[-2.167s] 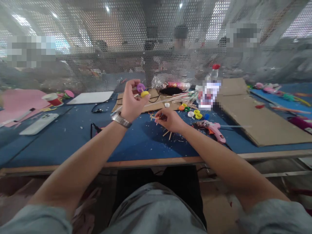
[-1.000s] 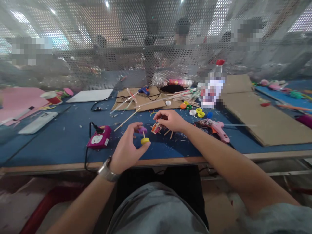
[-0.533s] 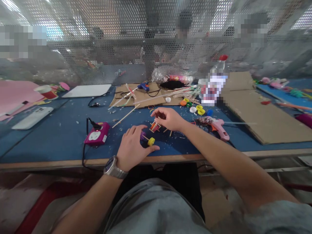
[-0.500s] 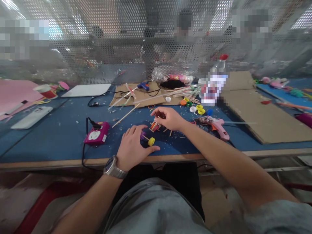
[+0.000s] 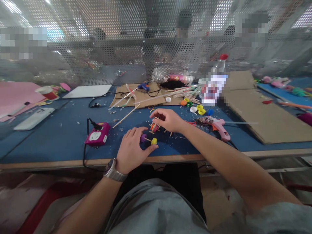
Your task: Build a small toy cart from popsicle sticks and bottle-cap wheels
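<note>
My right hand (image 5: 168, 119) pinches a small wooden-stick frame (image 5: 154, 127) with orange and pink parts, low over the blue table. Its fingertips partly cover the frame. Just to the left, my left hand (image 5: 131, 146) rests with thumb and fingers spread around a short stick axle (image 5: 148, 139). A purple cap (image 5: 143, 138) sits at one end of this axle and a yellow cap (image 5: 154, 141) at the other. My left thumb lies close to the yellow cap; whether it touches is unclear.
A pink glue gun (image 5: 221, 129) lies right of my hands, near loose bottle caps (image 5: 200, 109). On the left are a magenta power socket (image 5: 97, 134) and a long stick (image 5: 126, 115). Behind lie cardboard (image 5: 148, 94), a blue glue gun (image 5: 143, 86) and a bottle (image 5: 220, 66).
The axle with the purple and yellow caps has shifted slightly right between my left thumb and fingers. My right hand keeps its pinch on the stick frame.
</note>
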`<state>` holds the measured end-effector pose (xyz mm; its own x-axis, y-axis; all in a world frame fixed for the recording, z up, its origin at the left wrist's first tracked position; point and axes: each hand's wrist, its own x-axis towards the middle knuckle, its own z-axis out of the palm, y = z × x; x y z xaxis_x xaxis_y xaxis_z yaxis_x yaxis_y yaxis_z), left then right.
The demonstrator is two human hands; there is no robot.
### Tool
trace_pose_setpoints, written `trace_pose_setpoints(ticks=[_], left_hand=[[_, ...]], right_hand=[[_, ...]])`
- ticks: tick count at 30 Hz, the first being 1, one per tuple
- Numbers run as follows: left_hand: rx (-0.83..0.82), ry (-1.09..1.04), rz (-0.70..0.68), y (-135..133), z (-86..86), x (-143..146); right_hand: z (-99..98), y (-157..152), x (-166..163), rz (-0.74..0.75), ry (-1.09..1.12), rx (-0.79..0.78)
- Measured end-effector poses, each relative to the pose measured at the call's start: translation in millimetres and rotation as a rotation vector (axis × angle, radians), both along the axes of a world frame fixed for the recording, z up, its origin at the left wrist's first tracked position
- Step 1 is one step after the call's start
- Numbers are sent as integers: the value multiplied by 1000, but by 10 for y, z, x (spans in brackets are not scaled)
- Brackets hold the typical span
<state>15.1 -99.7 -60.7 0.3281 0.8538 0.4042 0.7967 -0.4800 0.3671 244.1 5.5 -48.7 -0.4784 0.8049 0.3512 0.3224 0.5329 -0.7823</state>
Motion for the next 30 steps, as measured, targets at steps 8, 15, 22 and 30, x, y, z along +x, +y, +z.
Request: trace_pose_setpoints(ticks=[8, 15, 22, 30], left_hand=[[-21, 49, 18, -16, -2, 19], [-26, 43, 11, -29, 22, 19], [-19, 18, -28, -24, 33, 1], [-21, -2, -41, -17, 41, 3]], right_hand=[[11, -28, -18, 16, -15, -5], [-14, -25, -30, 43, 7, 14], [-28, -18, -33, 46, 25, 46], [-30, -21, -28, 55, 40, 67]])
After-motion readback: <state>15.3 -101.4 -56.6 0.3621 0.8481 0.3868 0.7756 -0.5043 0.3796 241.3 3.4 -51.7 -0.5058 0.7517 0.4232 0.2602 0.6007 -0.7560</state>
